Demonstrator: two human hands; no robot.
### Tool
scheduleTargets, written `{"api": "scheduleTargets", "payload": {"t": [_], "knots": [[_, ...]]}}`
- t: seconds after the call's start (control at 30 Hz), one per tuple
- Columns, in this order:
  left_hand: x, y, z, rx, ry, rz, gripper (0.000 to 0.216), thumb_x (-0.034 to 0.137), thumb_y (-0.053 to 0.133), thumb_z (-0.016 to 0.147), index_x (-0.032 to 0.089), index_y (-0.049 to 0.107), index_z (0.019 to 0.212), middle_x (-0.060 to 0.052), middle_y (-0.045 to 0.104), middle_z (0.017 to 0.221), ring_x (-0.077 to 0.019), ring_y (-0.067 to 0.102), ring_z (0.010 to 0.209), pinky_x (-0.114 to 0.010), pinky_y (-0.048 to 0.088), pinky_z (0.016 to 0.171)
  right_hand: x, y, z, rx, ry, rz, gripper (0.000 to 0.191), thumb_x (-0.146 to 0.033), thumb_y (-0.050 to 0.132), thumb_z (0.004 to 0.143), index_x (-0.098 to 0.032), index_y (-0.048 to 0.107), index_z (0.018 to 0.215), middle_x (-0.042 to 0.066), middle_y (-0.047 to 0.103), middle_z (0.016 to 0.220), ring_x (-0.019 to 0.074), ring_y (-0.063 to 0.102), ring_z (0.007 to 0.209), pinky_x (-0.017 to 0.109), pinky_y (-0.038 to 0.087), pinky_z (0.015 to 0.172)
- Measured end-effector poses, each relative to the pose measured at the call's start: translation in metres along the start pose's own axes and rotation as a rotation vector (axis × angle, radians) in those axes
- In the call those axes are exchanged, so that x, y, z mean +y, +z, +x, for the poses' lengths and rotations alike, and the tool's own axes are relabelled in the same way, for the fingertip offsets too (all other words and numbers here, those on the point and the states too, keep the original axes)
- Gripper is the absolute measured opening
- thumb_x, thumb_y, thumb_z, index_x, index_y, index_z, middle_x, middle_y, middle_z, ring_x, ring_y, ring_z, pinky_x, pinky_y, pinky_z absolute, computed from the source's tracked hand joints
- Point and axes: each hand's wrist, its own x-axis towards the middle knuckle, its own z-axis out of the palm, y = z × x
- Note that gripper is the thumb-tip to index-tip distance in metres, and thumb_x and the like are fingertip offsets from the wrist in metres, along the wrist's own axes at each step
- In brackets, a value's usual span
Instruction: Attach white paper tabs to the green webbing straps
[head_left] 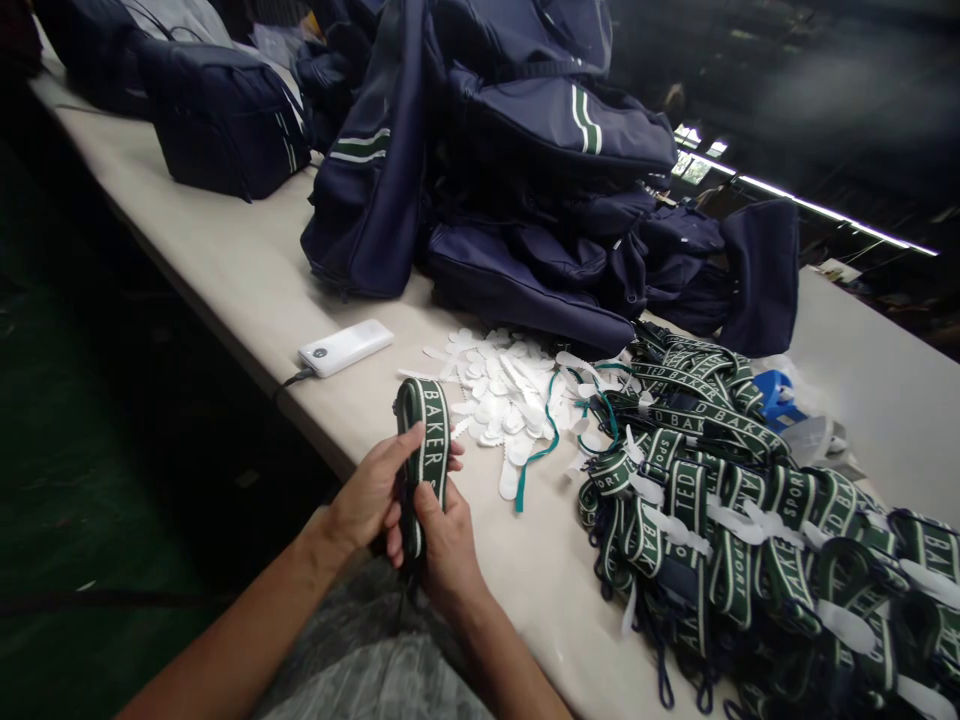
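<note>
Both hands grip a coiled green strap with white edges and the lettering "BAKER", held upright over the table's near edge. My left hand closes on the coil from the left, its fingers pressed along the side. My right hand wraps the lower right part, the thumb lying on the front face. Just beyond the strap, white notched paper-like tabs lie in a loose heap. A thin teal ribbon trails across that heap.
Bundled green straps, banded with white tabs, are piled at right. A white power bank with a cable lies at the table's left edge. Navy bags are heaped behind. A blue tape dispenser-like object sits beyond the straps.
</note>
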Motion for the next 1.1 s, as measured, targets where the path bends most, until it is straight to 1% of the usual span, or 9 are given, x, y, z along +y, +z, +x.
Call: {"api": "scheduleTargets", "payload": {"t": [0.1, 0.27, 0.37, 0.47, 0.53, 0.63, 0.73, 0.87, 1.1], "knots": [[-0.008, 0.004, -0.008, 0.032, 0.091, 0.164, 0.053, 0.059, 0.064, 0.086, 0.015, 0.063, 0.115, -0.006, 0.067, 0.072, -0.0128, 0.051, 0.033, -0.021, 0.039, 0.027, -0.001, -0.005, -0.002, -0.015, -0.004, -0.047, 0.051, -0.069, 0.050, 0.090, -0.019, 0.059, 0.095, -0.002, 0.056, 0.052, 0.0145, 0.049, 0.043, 0.026, 0.040, 0.045], [0.000, -0.002, -0.010, 0.023, 0.244, 0.076, 0.036, 0.049, 0.066, 0.090, 0.013, 0.063, 0.090, -0.007, 0.066, 0.081, -0.0162, 0.065, 0.072, -0.022, 0.057, 0.067, -0.023, -0.030, -0.012, 0.075, -0.106, -0.629, 0.048, -0.061, 0.044, 0.098, -0.020, 0.068, 0.087, 0.007, 0.069, 0.079, 0.0233, 0.064, 0.080, 0.035, 0.047, 0.078], [0.006, -0.013, -0.016, -0.154, 0.176, 0.010, 0.033, 0.046, 0.062, 0.093, 0.013, 0.063, 0.093, -0.004, 0.061, 0.074, -0.0138, 0.060, 0.062, -0.023, 0.053, 0.060, -0.044, -0.043, -0.007, 0.133, -0.178, -0.488, 0.040, -0.056, 0.053, 0.095, -0.022, 0.063, 0.115, 0.009, 0.071, 0.106, 0.0243, 0.065, 0.098, 0.036, 0.049, 0.085], [-0.002, -0.016, -0.026, -0.405, 0.005, -0.113, 0.034, 0.046, 0.058, 0.095, 0.013, 0.064, 0.093, -0.003, 0.056, 0.066, -0.0111, 0.052, 0.049, -0.022, 0.047, 0.048, -0.059, -0.043, 0.000, -0.076, -0.128, -0.171, 0.066, -0.048, 0.076, 0.080, -0.023, 0.051, 0.134, 0.011, 0.068, 0.122, 0.0259, 0.063, 0.113, 0.038, 0.048, 0.095], [-0.013, -0.013, -0.031, -0.503, -0.107, -0.177, 0.035, 0.047, 0.058, 0.094, 0.012, 0.064, 0.089, -0.003, 0.055, 0.063, -0.0100, 0.048, 0.045, -0.022, 0.044, 0.044, -0.060, -0.036, 0.000, -0.229, -0.013, 0.026, 0.076, -0.049, 0.083, 0.070, -0.023, 0.051, 0.134, 0.011, 0.070, 0.120, 0.0274, 0.066, 0.108, 0.041, 0.049, 0.096], [-0.027, -0.008, -0.034, -0.544, -0.231, -0.208, 0.036, 0.048, 0.062, 0.091, 0.013, 0.064, 0.087, -0.004, 0.056, 0.060, -0.0091, 0.044, 0.042, -0.021, 0.041, 0.041, -0.053, -0.026, -0.005, -0.242, 0.023, 0.310, 0.093, -0.055, 0.085, 0.063, -0.026, 0.044, 0.141, 0.009, 0.072, 0.111, 0.0278, 0.069, 0.099, 0.045, 0.050, 0.093], [-0.035, -0.009, -0.034, -0.482, -0.310, -0.149, 0.038, 0.054, 0.067, 0.087, 0.016, 0.061, 0.086, -0.005, 0.059, 0.060, -0.0095, 0.043, 0.041, -0.021, 0.039, 0.041, -0.043, -0.020, -0.013, -0.164, -0.053, 0.421, 0.090, -0.046, 0.085, 0.066, -0.026, 0.042, 0.142, 0.002, 0.070, 0.090, 0.0226, 0.069, 0.085, 0.044, 0.048, 0.097], [-0.043, -0.014, -0.037, -0.384, -0.248, 0.153, 0.042, 0.055, 0.072, 0.083, 0.013, 0.065, 0.086, -0.007, 0.062, 0.069, -0.0104, 0.050, 0.054, -0.018, 0.038, 0.049, -0.037, -0.020, -0.017, 0.001, -0.125, 0.431, 0.072, -0.033, 0.077, 0.076, -0.025, 0.044, 0.139, -0.005, 0.060, 0.072, 0.0145, 0.058, 0.064, 0.040, 0.050, 0.094], [-0.066, -0.006, -0.039, -0.278, -0.109, 0.130, 0.050, 0.055, 0.075, 0.079, 0.018, 0.060, 0.107, -0.009, 0.069, 0.085, -0.0148, 0.059, 0.065, -0.022, 0.044, 0.059, -0.032, -0.024, -0.006, 0.303, -0.154, 0.484, 0.062, -0.032, 0.078, 0.077, -0.027, 0.045, 0.128, -0.010, 0.045, 0.061, 0.0083, 0.041, 0.050, 0.022, 0.045, 0.055]]}}
